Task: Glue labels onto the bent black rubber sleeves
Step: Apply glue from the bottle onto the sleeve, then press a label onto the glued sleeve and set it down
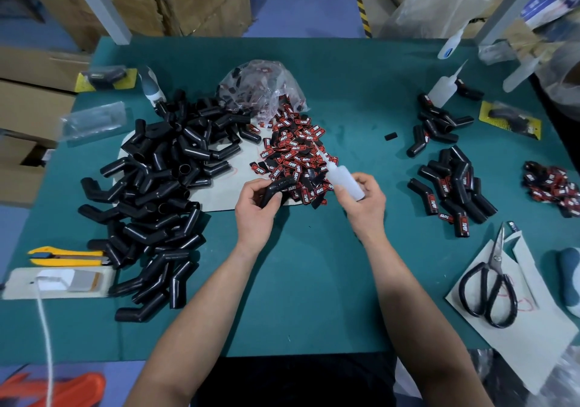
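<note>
A bent black sleeve (277,188) is gripped in the left hand (255,209), just above the tabletop (314,281), beside the label pile (295,152). A glue bottle (343,180) is held by the right hand (365,201). If it is squeezed too hard, fingers (272,200) could be glued.

- Black-handled scissors (496,259) lie closed on a white paper sheet (533,344) at the right of the green table (314,281).
- A yellow utility knife (67,257) lies near the left edge, close to a white cord (42,318).
- Cardboard boxes (194,2) stand behind the table.
</note>
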Tool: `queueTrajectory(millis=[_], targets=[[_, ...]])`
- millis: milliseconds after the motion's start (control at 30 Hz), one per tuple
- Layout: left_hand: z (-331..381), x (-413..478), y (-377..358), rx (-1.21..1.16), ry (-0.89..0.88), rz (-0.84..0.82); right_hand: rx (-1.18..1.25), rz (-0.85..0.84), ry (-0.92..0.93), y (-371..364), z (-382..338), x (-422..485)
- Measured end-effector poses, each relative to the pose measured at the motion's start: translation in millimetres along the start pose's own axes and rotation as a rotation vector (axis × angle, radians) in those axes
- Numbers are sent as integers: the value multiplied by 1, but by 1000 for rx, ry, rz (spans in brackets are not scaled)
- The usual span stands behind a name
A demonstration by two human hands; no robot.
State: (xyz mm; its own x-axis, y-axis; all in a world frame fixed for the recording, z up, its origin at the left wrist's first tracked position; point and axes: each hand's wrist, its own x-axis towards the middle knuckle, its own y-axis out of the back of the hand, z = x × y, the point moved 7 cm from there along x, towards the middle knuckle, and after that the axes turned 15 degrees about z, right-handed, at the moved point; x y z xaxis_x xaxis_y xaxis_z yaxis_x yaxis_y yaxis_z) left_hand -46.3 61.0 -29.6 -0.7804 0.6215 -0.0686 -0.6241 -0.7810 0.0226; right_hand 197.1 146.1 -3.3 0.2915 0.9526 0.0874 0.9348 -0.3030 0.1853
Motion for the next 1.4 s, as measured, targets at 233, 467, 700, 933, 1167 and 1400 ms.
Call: queueTrajectory(millis=[233, 467, 700, 933, 1167, 1400], targets=[[-4, 2, 2, -32, 27, 16, -317, -11, 45, 4, 12, 20], [-1, 1, 4, -62, 20, 22, -418, 9, 17, 6, 17, 21], [5, -1, 2, -75, -8, 2, -288, 181, 326, 17, -22, 8], [8, -2, 0, -86, -20, -3, -397, -284, 636, -53, -30, -42], [3, -1, -2, -97, -5, -23, -538, -398, 521, -68, -14, -41], [4, -3, -4, -94, -14, -54, -474, -348, 521, -60, -23, -44]])
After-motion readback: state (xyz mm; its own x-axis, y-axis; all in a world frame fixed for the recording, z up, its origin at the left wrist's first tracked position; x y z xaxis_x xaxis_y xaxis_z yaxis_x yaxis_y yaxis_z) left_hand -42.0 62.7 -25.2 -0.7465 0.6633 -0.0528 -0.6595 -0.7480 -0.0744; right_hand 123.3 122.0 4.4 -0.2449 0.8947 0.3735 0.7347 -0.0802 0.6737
